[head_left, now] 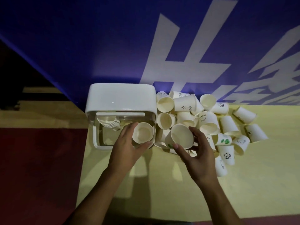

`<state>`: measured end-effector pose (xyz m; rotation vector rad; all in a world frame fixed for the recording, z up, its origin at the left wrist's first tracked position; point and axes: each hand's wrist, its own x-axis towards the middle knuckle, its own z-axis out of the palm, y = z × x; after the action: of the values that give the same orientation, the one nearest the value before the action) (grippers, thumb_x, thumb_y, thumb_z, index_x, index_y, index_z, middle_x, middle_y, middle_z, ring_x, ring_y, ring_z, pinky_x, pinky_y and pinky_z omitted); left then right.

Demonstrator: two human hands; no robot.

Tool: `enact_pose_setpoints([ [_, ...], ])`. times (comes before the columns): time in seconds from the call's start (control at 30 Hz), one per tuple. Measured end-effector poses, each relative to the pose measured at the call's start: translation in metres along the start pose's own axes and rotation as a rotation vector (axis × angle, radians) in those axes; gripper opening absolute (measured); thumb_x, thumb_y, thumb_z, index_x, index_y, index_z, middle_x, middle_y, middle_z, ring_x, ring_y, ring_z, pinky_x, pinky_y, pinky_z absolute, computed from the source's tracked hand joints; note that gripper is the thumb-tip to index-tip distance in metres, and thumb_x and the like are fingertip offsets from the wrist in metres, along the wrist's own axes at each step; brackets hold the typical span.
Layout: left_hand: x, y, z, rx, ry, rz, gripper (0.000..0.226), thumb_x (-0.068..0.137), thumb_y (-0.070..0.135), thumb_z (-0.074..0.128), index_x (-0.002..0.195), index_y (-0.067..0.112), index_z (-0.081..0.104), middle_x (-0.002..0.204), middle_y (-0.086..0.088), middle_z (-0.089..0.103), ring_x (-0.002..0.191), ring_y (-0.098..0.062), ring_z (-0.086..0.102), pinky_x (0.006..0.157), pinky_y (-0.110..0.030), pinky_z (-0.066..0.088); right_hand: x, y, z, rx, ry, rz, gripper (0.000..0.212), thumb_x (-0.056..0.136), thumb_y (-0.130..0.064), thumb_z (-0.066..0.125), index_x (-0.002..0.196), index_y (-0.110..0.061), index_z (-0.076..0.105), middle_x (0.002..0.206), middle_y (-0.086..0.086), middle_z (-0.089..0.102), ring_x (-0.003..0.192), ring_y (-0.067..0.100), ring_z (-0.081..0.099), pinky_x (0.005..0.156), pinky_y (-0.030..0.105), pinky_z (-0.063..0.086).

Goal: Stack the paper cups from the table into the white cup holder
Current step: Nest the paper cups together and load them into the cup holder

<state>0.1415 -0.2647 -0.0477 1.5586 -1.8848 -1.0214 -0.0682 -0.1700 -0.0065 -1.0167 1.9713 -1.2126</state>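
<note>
My left hand (128, 143) has fingers and thumb curled round the rim of one paper cup (142, 133), mouth up, over the clear compartment of the white cup holder (121, 98). The holder stands at eleven o'clock from me, on the left edge of the table (162, 184). I grip the cup by the rim so its base hangs free to go down first. At ten o'clock from that cup, inside the holder, a nested stack (108, 122) looks to lean against the back. I cannot tell how many cups are in it. My right hand (198, 153) pinches a second cup (181, 137) between thumb and fingertips. It is tilted with its mouth toward me, just beside the holder's right wall, at three o'clock from the first cup. I judge it is held there ready, so it can follow as soon as the left hand lets go. The pile of loose cups (227, 125) spreads from twelve to three o'clock of my right hand and touches the holder's right side. Most lie tipped over, close enough for a short reach. With so many loose, I reckon the job is far from done. The thin rims could crush under a hard squeeze, so a light, square hold suits the nesting.
</note>
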Motion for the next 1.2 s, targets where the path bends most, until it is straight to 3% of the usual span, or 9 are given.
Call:
enact_pose_setpoints([
  [0.1,0.009,-0.009,0.011,0.106,-0.081,-0.043,0.082,0.079,0.049,0.081,0.149,0.025,0.047,0.149,0.009,0.048,0.132,-0.011,0.048,0.103,-0.027,0.044,-0.002,-0.001,0.002,0.005,-0.001,0.004,0.07,0.067,-0.051,0.083,0.13,-0.032,0.058,0.126,-0.017,0.062,0.11,-0.001,0.06,0.082,0.016,0.049],
  [0.27,0.021,-0.021,0.027,0.17,-0.168,-0.123,0.085,0.08,0.05,0.081,0.152,0.025,0.043,0.155,0.006,0.046,0.139,-0.017,0.047,0.107,-0.031,0.041,-0.001,0.004,0.006,0.007,-0.01,0.003,0.068,0.073,-0.037,0.089,0.133,-0.03,0.057,0.129,-0.015,0.061,0.115,0.003,0.06,0.084,0.014,0.052],
  [0.37,0.022,-0.021,0.029,0.163,-0.156,-0.162,0.086,0.078,0.05,0.083,0.151,0.027,0.044,0.15,0.003,0.053,0.135,-0.02,0.051,0.104,-0.032,0.043,0.001,0.005,0.01,-0.007,-0.005,-0.015,0.071,0.072,-0.037,0.091,0.133,-0.029,0.057,0.129,-0.014,0.062,0.116,0.006,0.061,0.086,0.019,0.055],
  [0.53,0.02,-0.026,0.025,0.079,-0.2,-0.172,0.099,0.073,0.051,0.086,0.154,0.03,0.033,0.15,0.006,0.05,0.135,-0.018,0.05,0.104,-0.038,0.048,0.009,-0.006,0.026,-0.027,-0.044,-0.078,0.071,0.071,-0.038,0.091,0.133,-0.03,0.057,0.129,-0.016,0.062,0.114,0.003,0.061,0.083,0.012,0.053],
  [0.63,0.012,-0.029,0.018,-0.014,-0.175,-0.195,0.091,0.084,0.039,0.081,0.157,0.031,0.029,0.154,0.008,0.047,0.139,-0.014,0.046,0.107,-0.031,0.043,0.011,-0.01,0.043,-0.047,-0.105,-0.134,0.073,0.073,-0.041,0.09,0.136,-0.029,0.055,0.13,-0.017,0.06,0.117,0.004,0.059,0.088,0.018,0.054],
  [0.77,0.004,-0.027,0.009,-0.174,-0.064,-0.238,0.052,0.102,0.032,0.059,0.152,0.032,0.043,0.147,0.006,0.056,0.132,-0.012,0.054,0.104,-0.029,0.045,0.014,-0.004,0.065,-0.099,-0.157,-0.192,0.073,0.075,-0.041,0.09,0.137,-0.028,0.054,0.125,-0.039,0.051,0.117,-0.001,0.057,0.091,0.02,0.053],
  [0.97,0.007,-0.01,0.005,-0.372,-0.035,-0.293,0.04,0.108,0.043,0.039,0.142,0.034,0.057,0.136,0.014,0.062,0.124,0.0,0.056,0.09,-0.003,0.037,0.022,0.012,0.087,-0.159,-0.224,-0.191,0.073,0.076,-0.043,0.088,0.139,-0.028,0.054,0.13,-0.02,0.058,0.12,-0.001,0.055,0.096,0.031,0.053],
  [1.13,0.014,-0.014,0.012,-0.254,-0.113,-0.256,0.039,0.11,0.038,0.037,0.145,0.035,0.054,0.138,0.011,0.062,0.12,-0.001,0.056,0.096,-0.015,0.04,0.026,0.028,0.099,-0.234,-0.258,-0.184,0.076,0.076,-0.047,0.087,0.141,-0.026,0.054,0.137,-0.018,0.058,0.127,0.006,0.054,0.105,0.036,0.048],
  [1.2,0.016,-0.019,0.015,-0.201,-0.138,-0.25,0.039,0.11,0.033,0.037,0.146,0.036,0.052,0.136,0.009,0.063,0.109,0.002,0.058,0.089,-0.009,0.039,0.028,0.035,0.103,-0.263,-0.269,-0.172,0.078,0.077,-0.05,0.085,0.145,-0.026,0.052,0.145,-0.013,0.056,0.133,0.009,0.051,0.109,0.035,0.045],
])
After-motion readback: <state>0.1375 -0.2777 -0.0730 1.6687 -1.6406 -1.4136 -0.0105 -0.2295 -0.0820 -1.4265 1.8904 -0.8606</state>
